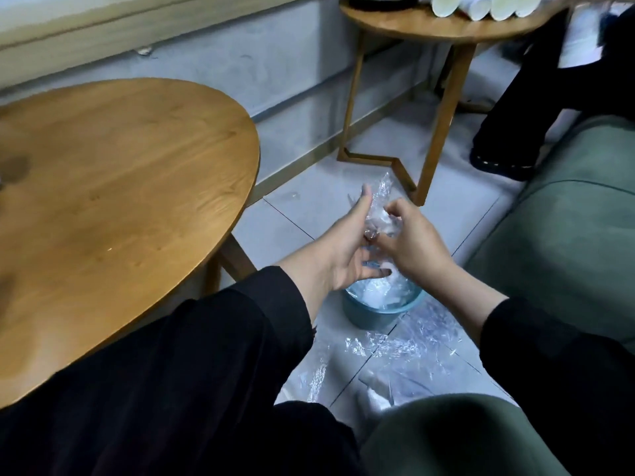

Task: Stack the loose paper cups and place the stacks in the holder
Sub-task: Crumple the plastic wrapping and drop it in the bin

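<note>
Both of my hands are over a small blue bin point(371, 316) on the floor, working a crumpled clear plastic wrapper point(379, 201). My left hand point(338, 250) holds the wrapper from the left with the thumb raised. My right hand point(414, 243) pinches the same wrapper from the right. Several white paper cups point(481, 5) lie on their sides on the small round side table point(429, 24) at the top right. No cup holder shows in view.
A large round wooden table point(113, 187) fills the left. More clear wrapping point(395, 345) lies on the tiled floor by the bin. A green sofa point(567, 242) is at the right. Another person's dark legs and shoe point(505, 156) stand by the side table.
</note>
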Demonstrator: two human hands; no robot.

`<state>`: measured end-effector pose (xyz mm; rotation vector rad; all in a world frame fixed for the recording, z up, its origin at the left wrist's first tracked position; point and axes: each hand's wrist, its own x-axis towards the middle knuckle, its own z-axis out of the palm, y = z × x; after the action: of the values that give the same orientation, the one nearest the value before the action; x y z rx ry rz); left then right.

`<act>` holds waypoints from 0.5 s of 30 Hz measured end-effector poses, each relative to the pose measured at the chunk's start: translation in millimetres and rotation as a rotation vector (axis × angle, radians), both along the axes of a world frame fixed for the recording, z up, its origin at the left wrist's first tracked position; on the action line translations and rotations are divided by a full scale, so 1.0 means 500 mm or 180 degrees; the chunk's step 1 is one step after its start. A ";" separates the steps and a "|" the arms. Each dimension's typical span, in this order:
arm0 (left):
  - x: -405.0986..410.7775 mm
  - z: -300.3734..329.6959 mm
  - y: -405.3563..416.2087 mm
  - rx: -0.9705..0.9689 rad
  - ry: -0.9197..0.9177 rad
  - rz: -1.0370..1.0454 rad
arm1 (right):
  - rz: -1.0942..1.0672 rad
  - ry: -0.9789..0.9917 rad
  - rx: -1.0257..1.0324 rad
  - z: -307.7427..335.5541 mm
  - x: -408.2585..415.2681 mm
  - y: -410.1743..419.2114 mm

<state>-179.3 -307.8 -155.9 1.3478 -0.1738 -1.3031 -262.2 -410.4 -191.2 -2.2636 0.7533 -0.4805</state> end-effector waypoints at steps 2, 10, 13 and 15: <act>0.013 -0.037 -0.020 0.0211 -0.0046 -0.0036 | 0.0017 0.0028 0.0057 -0.042 0.007 -0.022; 0.050 -0.157 -0.071 0.0838 -0.0244 -0.0030 | 0.0120 0.0490 -0.0299 -0.205 0.029 -0.100; 0.062 -0.198 -0.075 0.1007 -0.0508 0.0138 | 0.0228 0.0747 -0.0474 -0.279 0.038 -0.128; 0.069 -0.222 -0.071 0.1080 -0.0702 0.0192 | 0.0339 0.1053 -0.0592 -0.320 0.040 -0.135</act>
<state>-145.0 -343.5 -267.0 1.7735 -0.0630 -1.1657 -242.0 -478.0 -351.2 -2.5796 0.7693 -0.1292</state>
